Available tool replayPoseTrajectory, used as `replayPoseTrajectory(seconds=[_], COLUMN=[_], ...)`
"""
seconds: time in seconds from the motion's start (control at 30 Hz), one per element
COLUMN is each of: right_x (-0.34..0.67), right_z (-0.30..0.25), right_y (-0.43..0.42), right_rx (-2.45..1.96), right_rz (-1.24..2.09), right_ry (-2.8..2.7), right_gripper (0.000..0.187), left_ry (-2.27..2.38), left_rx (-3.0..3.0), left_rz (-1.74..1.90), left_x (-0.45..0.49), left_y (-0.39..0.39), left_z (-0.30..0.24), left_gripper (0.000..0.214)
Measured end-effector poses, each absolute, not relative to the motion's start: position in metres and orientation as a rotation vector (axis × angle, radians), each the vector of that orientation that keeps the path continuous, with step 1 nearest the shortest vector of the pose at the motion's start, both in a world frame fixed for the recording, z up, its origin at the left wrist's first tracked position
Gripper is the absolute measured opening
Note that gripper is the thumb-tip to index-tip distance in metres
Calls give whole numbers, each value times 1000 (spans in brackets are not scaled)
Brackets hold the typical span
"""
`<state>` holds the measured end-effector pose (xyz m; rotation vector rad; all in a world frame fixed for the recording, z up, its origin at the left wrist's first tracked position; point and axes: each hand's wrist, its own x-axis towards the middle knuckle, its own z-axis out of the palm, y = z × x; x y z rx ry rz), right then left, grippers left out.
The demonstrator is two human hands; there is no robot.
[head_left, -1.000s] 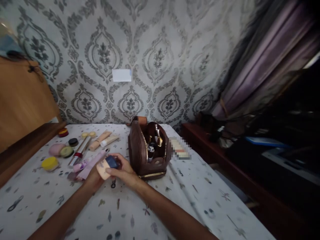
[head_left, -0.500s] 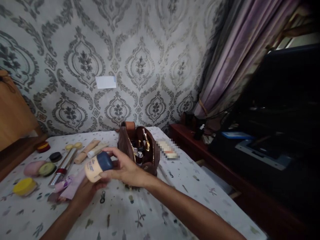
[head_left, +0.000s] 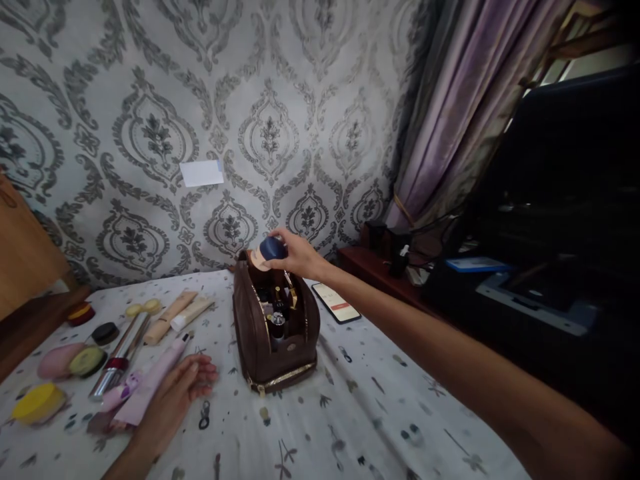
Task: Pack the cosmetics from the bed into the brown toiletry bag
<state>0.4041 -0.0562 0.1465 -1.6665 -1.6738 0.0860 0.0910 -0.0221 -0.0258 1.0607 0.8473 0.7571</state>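
My right hand (head_left: 295, 253) grips a cosmetic bottle (head_left: 262, 257) with a cream body and a dark blue cap, tilted above the far end of the brown bag (head_left: 247, 327). The bag stands unzipped, and several small bottles (head_left: 277, 321) show inside it. Over the white patterned cloth, my left hand (head_left: 180, 390) has its fingers apart and holds nothing. Beside it lies a pale pink tube (head_left: 153, 387), partly covered by the hand.
Left of the bag lie a beige tube (head_left: 170, 318), a white tube (head_left: 193, 313), a silver cylinder (head_left: 120, 357), a yellow round container (head_left: 39, 403) and a black lid (head_left: 105, 333). A phone (head_left: 337, 305) rests right of the bag, near a dark red cabinet (head_left: 370, 263).
My right hand has carried the cosmetic bottle rightward and up, over the bag. My left hand has come away from the bottle and now lies lower, with its fingers apart.
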Motion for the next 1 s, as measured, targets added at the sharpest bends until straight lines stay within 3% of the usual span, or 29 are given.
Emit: replayPoseTrajectory(seconds=[0.3, 0.57, 0.67, 0.87, 1.0], right_x=[401, 387, 387, 388, 389], right_z=[134, 121, 111, 99, 95], right_y=[0, 28, 38, 42, 39], right_rx=[-2091, -2298, -2330, -2294, -2286], right_rz=[-149, -146, -156, -205, -255], right_ry=[-2220, -2563, -2577, -2624, -2608], right_gripper=[56, 75, 69, 40, 40], left_ry=[810, 771, 769, 752, 744], left_rx=[1095, 1186, 1243, 1384, 1493], left_rz=[726, 695, 659, 606, 569], left_x=[91, 91, 90, 88, 87], left_y=[-22, -21, -20, -17, -16], left_z=[-26, -32, -33, -41, -45], left_gripper=[57, 55, 55, 55, 55])
